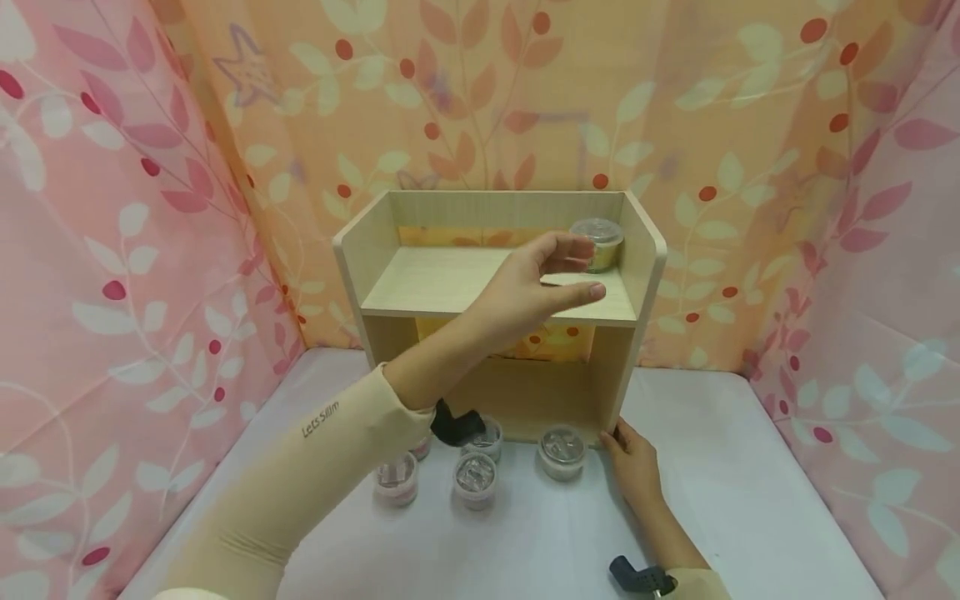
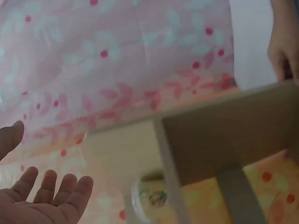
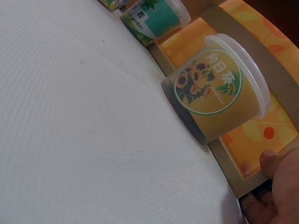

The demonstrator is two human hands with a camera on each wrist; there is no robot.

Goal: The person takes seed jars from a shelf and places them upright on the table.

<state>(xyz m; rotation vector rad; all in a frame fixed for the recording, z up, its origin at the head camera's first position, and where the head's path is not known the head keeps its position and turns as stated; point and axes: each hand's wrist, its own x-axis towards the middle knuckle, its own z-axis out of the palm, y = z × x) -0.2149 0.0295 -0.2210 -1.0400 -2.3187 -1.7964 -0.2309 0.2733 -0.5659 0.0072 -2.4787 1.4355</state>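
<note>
A two-level wooden shelf (image 1: pixel 435 275) stands on the white-covered table. My left hand (image 1: pixel 528 287) hovers before its upper level, fingers loosely extended and thumb apart, holding nothing. Just beyond those fingertips, a lidded plastic tub (image 1: pixel 604 243) sits at the upper right corner; the left wrist view shows this tub (image 2: pixel 154 200) apart from the hand. Low on the right, my right hand (image 1: pixel 636 468) grips the shelf's bottom front corner, its thumb (image 3: pixel 271 163) on the wood and fingers curled beneath. Nearest to it stands a tub with a sunflower label (image 3: pixel 210 88).
Several lidded tubs stand before the shelf, including a front tub (image 1: pixel 475 481) and a left tub (image 1: pixel 395 479); my left arm partly covers others. A green-labelled tub (image 3: pixel 152 21) stands farther along the shelf's base. Patterned orange cloth (image 1: pixel 480 100) hangs behind, pink cloth on both sides.
</note>
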